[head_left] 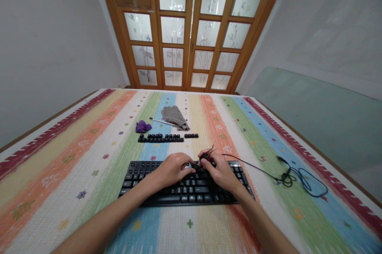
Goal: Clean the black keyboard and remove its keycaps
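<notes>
A black keyboard (167, 198) lies in front of me, with both hands over its upper part. My left hand (176, 166) reaches in from the left, its thumb and index finger bent toward each other at the upper middle keys. Whatever is between these fingertips is too small to make out. My right hand (221, 170) is closed, pinching a small black piece with thin brownish wire prongs (204, 156) just above the keyboard. The fingertips of both hands are close together. Behind the keyboard, loose black keycaps (161, 138) stand in rows on the cloth.
Beyond the keycaps lie a purple cloth (143, 127), a grey cloth (175, 117) and a thin stick (161, 121) with a dark tip. The keyboard's cable (253, 164) runs right to a loose coil (310, 182). A striped tablecloth (74, 166) covers the table.
</notes>
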Action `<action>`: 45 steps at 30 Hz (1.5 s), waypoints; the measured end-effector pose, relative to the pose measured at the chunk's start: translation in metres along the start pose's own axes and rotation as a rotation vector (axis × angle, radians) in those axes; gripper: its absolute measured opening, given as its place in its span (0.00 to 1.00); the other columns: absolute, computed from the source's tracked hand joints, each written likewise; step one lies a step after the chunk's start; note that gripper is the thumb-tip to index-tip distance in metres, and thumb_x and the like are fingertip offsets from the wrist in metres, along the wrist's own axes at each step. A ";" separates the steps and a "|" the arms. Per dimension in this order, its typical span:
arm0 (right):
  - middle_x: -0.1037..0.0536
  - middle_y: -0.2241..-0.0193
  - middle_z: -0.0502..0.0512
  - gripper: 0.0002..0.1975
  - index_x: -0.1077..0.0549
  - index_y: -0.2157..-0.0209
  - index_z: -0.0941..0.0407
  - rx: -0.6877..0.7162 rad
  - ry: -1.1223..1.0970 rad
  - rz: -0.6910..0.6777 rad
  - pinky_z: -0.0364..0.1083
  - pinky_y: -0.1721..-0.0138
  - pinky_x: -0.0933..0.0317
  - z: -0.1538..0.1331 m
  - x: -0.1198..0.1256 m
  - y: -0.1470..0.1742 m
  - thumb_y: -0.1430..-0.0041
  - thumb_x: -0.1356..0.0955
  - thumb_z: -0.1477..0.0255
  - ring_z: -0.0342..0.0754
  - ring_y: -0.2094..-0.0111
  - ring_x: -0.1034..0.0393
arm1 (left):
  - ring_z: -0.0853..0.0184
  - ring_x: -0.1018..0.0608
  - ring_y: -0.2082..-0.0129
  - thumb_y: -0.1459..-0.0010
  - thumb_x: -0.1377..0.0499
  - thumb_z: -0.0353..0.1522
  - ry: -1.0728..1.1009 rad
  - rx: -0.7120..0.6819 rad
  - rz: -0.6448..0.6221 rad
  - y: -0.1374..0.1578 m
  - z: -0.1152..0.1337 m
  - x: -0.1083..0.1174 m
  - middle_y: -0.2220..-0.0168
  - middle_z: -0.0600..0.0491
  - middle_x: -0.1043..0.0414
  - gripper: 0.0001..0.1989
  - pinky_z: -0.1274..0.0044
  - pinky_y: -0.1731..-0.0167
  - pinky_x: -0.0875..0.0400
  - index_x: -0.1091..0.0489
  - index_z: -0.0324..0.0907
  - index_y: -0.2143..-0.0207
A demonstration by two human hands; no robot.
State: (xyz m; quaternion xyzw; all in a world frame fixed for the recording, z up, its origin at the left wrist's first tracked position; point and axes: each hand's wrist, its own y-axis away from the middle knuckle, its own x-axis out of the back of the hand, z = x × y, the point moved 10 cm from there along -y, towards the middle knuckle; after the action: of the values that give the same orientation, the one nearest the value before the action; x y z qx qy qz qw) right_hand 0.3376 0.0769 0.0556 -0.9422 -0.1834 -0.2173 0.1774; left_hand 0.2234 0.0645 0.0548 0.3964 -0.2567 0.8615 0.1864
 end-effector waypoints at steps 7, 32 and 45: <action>0.24 0.70 0.53 0.12 0.29 0.60 0.57 -0.036 -0.076 0.013 0.46 0.65 0.38 0.007 0.004 0.004 0.36 0.37 0.63 0.47 0.68 0.29 | 0.74 0.35 0.80 0.46 0.34 0.34 0.141 0.076 -0.070 -0.005 -0.003 0.002 0.81 0.61 0.38 0.07 0.80 0.75 0.42 0.25 0.39 0.66; 0.23 0.70 0.54 0.15 0.30 0.59 0.57 -0.075 -0.161 0.160 0.46 0.65 0.35 0.024 0.021 0.006 0.36 0.36 0.59 0.47 0.70 0.28 | 0.62 0.22 0.67 0.45 0.40 0.30 -0.320 0.063 -0.123 -0.038 -0.053 -0.010 0.70 0.48 0.24 0.08 0.75 0.64 0.31 0.24 0.38 0.63; 0.24 0.71 0.53 0.15 0.29 0.60 0.57 -0.087 -0.140 0.144 0.46 0.66 0.36 0.022 0.018 0.007 0.36 0.36 0.59 0.47 0.70 0.29 | 0.60 0.22 0.63 0.44 0.42 0.31 -0.386 0.036 -0.139 -0.046 -0.057 -0.017 0.65 0.46 0.22 0.09 0.73 0.62 0.30 0.23 0.39 0.63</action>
State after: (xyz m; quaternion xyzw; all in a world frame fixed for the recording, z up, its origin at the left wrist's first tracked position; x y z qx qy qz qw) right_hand 0.3630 0.0847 0.0443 -0.9725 -0.1175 -0.1455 0.1385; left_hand 0.2244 0.1325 0.0235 0.5744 -0.2442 0.7590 0.1857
